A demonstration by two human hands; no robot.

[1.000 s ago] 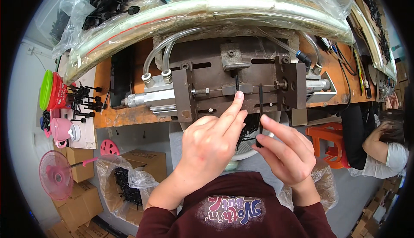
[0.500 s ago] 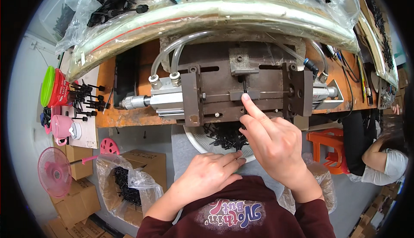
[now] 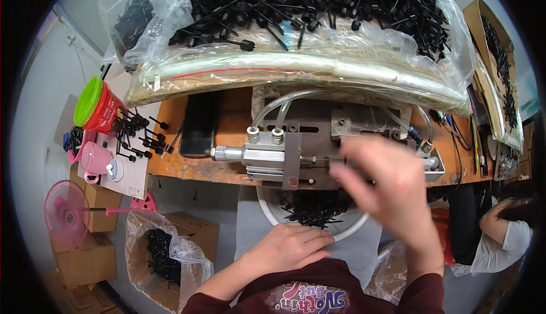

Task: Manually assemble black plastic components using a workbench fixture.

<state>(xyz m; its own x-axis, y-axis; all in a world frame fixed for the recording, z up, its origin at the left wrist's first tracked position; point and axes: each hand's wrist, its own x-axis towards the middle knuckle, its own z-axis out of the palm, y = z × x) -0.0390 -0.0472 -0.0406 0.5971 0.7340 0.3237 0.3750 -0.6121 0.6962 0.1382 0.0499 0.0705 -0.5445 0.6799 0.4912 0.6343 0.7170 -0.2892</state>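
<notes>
Currently, your left hand [image 3: 291, 247] lies flat by the basin [image 3: 267, 211]; your right hand [image 3: 387, 180], separate, blurs over the machine [image 3: 293, 157], grip unclear. Black pieces [image 3: 311, 207] partly fill the basin; remaining count unclear.

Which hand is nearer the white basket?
Left. The left hand is at the near rim of the basket; the right hand is farther off, over the machine.

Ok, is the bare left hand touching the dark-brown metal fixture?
Apart: the head view shows the left hand below the fixture, with black stemmed parts in the white round basket visible between them.
</notes>
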